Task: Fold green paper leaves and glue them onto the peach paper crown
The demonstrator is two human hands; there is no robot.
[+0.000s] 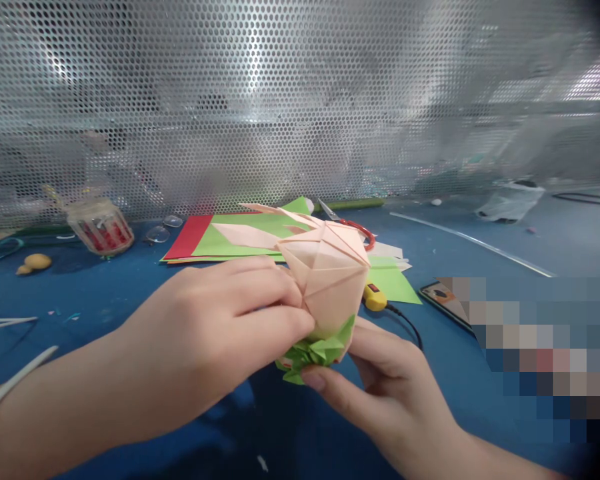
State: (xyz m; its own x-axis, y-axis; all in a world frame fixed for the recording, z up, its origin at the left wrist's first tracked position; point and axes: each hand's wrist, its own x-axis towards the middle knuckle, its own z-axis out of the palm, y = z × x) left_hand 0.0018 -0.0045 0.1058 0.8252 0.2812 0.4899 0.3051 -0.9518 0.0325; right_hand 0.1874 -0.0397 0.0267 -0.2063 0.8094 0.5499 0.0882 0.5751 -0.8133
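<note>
A folded pale pink paper figure (330, 273) is held up above the blue table, with long pointed flaps sticking out to its upper left. Green paper leaves (320, 350) sit at its lower end. My left hand (220, 313) pinches the figure's left side, its fingertips partly hidden behind the paper. From below right, my right hand (385, 373) grips the bottom by the green leaves, thumb in front and fingers behind.
Behind the figure lie red and green paper sheets (187, 237), red-handled scissors (360, 230) and a yellow tool with a black cord (375, 297). A glass jar (100, 227) and glasses (159, 234) stand left; a phone (445, 305) lies right. A perforated metal screen (280, 100) closes the back.
</note>
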